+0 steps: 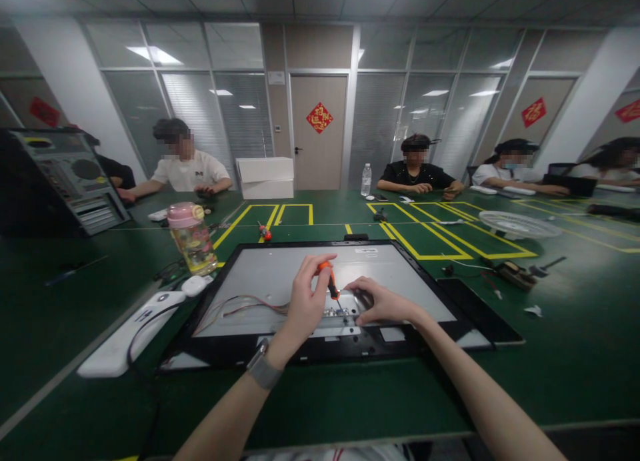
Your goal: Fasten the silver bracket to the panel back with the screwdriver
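Left grip (306, 297) clasps orange-and-black screwdriver (333, 287), tip toward 5 o'clock; right grip (383, 303), tip's 3 o'clock, curled beside silver metal bracket (355, 301); closure indeterminable.

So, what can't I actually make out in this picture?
All in the head view:
Screwdriver tip: too small and blurred to tell whether it sits in a screw.
Part of the screwdriver's handle: hidden by the left hand.
Panel beneath the right hand: covered by that hand.
White label: print too small to read.
Computer case: cut off by the left edge.
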Available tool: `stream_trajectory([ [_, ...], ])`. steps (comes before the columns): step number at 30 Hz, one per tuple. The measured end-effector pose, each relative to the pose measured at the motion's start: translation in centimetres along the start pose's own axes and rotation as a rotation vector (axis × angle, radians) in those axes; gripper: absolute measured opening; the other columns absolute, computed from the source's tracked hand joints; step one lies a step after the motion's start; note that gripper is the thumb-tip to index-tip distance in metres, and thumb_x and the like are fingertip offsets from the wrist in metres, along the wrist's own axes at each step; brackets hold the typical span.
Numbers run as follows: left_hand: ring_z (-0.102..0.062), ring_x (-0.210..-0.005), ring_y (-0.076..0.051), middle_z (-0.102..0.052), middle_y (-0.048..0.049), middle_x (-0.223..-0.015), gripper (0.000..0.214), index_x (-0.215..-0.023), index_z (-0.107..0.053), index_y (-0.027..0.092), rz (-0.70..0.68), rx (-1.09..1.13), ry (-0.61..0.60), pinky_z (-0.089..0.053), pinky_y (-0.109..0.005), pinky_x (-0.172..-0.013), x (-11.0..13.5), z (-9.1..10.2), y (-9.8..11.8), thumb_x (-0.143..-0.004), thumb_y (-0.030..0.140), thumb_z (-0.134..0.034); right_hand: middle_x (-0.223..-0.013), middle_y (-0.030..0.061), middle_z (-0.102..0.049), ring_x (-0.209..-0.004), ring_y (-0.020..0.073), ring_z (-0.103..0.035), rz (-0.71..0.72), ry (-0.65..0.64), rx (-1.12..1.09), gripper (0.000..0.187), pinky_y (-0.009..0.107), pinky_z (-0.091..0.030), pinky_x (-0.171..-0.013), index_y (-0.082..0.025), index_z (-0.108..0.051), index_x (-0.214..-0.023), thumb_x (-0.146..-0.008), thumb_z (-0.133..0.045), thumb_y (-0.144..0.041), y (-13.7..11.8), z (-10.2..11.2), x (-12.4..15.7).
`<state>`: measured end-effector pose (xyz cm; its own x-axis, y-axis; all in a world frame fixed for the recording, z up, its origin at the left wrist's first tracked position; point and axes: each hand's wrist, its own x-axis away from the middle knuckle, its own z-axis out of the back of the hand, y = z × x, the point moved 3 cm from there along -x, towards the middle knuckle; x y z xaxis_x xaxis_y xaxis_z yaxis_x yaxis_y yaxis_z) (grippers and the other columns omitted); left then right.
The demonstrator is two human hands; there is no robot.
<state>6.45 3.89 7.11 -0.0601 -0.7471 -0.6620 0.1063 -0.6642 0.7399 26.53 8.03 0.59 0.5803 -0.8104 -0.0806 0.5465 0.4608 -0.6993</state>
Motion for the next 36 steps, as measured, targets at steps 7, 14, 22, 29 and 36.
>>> stream_trajectory([
  [7, -0.062, -0.093, -0.017, -0.063, -0.0073, -0.105, 0.031, -0.118, -0.062, 0.019, 0.072, 0.131, -0.050, -0.048, -0.030, -0.084, -0.11, 0.11, -0.60, -0.095, 0.028, -0.043, -0.114, 0.0058, -0.048, -0.105, 0.0256, -0.048, 0.006, -0.004, 0.009, 0.069, 0.039, -0.042, -0.095, -0.022, -0.054, -0.125, -0.063, -0.081, -0.041, -0.22, 0.02, 0.03],
  [14, -0.057, -0.076, -0.014, -0.058, -0.0019, -0.082, 0.018, -0.096, -0.072, 0.020, 0.023, -0.034, 0.082, -0.047, -0.026, -0.075, -0.37, 0.62, -0.67, -0.083, 0.029, -0.063, -0.117, 0.0056, -0.048, -0.109, 0.0266, -0.048, -0.013, -0.005, 0.001, 0.073, 0.040, -0.041, -0.098, -0.024, -0.053, -0.126, -0.062, -0.082, -0.041, -0.21, 0.01, 0.04],
  [22, -0.064, -0.095, -0.019, -0.067, -0.0078, -0.106, 0.030, -0.115, -0.066, 0.019, 0.086, 0.095, -0.014, -0.048, -0.032, -0.087, -0.12, 0.37, -0.42, -0.092, 0.029, -0.049, -0.120, 0.0070, -0.047, -0.114, 0.0275, -0.045, -0.018, -0.002, -0.005, 0.074, 0.040, -0.038, -0.101, -0.022, -0.052, -0.128, -0.063, -0.081, -0.041, -0.16, -0.05, 0.04],
  [29, -0.058, -0.088, -0.016, -0.061, -0.0041, -0.095, 0.027, -0.112, -0.068, 0.022, 0.033, -0.002, 0.058, -0.047, -0.030, -0.083, -0.01, 0.55, -0.72, -0.090, 0.026, -0.052, -0.119, 0.0075, -0.047, -0.112, 0.0275, -0.046, -0.035, -0.009, -0.008, 0.073, 0.040, -0.039, -0.100, -0.020, -0.053, -0.127, -0.063, -0.081, -0.040, -0.67, 0.07, 0.18],
  [36, -0.059, -0.086, -0.016, -0.059, -0.0038, -0.094, 0.027, -0.112, -0.067, 0.021, 0.046, 0.015, 0.040, -0.048, -0.029, -0.081, -0.16, 0.48, -0.83, -0.088, 0.025, -0.057, -0.118, 0.0064, -0.048, -0.109, 0.0264, -0.048, -0.030, -0.002, -0.007, 0.071, 0.039, -0.040, -0.098, -0.022, -0.054, -0.125, -0.062, -0.082, -0.039, -0.55, 0.07, 0.20],
])
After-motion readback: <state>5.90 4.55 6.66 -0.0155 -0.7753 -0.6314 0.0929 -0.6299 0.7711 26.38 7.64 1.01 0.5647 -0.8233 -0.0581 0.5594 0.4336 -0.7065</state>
